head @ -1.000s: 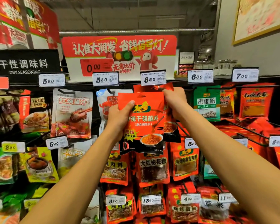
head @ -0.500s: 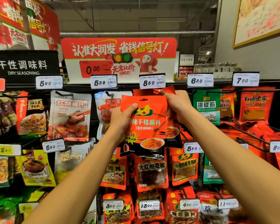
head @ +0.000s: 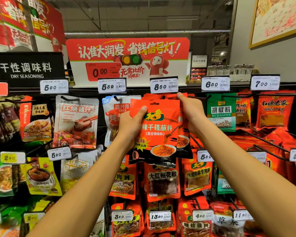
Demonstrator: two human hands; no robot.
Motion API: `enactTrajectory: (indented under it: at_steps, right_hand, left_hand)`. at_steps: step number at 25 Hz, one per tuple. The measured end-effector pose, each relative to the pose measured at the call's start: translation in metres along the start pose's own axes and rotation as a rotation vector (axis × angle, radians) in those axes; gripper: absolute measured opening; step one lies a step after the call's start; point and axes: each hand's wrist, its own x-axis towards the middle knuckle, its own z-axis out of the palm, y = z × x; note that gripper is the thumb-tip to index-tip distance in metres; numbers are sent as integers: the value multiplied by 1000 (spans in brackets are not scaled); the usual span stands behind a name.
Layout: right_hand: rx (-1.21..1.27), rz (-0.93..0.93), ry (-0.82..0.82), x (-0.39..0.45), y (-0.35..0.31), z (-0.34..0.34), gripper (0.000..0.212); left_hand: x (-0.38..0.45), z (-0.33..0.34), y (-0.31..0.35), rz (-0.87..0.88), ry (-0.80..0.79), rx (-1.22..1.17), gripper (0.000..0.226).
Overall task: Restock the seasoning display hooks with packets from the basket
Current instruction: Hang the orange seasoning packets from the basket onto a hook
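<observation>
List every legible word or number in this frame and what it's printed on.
"DRY SEASONING": black aisle sign
"0.00": red promo board
"8.50": price tag above the held packet
"HUJIAOFEN": green packet
"1913": white packet
Barcodes and small print on the tags: too blurred to read.

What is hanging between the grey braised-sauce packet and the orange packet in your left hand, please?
In the head view, a white-and-blue packet hangs there, partly hidden behind the left hand and orange packet.

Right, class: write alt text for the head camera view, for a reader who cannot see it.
A person's left hand grips a red seasoning packet in front of a shop display, while the right hand holds hanging packets behind it, under the 8.50 price tag. More seasoning packets hang on hooks all around.
</observation>
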Motion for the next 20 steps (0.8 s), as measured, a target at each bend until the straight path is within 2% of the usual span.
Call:
enactTrajectory:
  at_steps: [3,8,11,20]
  right_hand:
    - [55,-11,0,-1,1,-13,35]
    - [-160,-146,-60,-5,7,-17,35]
    - [-260,-174,-17,-1,8,-16,33]
    - [-333,-173,65,11,14,-9,38]
  left_hand:
    - [3,10,6,10,21,66,25]
    - [9,34,19,-25,64,107,26]
    - [12,40,22,-54,74,117,22]
    - [21,42,25,-101,94,158,20]
